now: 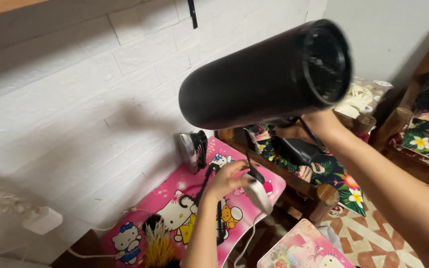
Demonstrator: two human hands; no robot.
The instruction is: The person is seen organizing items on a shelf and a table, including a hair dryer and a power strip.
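I see the right hand [319,124] raised high, closed around the handle of a black hair dryer [269,74], so the big barrel is near the camera and its rear grille faces up and to the right. The handle itself is mostly hidden behind the barrel, so I cannot tell how tight this grip is. The left hand [227,178] is lower, over the pink cartoon table [175,198]; its fingers pinch the black cord [250,166] just above a white plug [259,196], which hangs from the hand. A small chrome fan [193,150] stands on the table against the white brick wall [75,99]. A wooden chair with a floral cushion [333,173] is just behind the table.

I judge the step in hand is sorting out the cord while the dryer is lifted. The next move calls for keeping the cord free of the fan and the chair arm.
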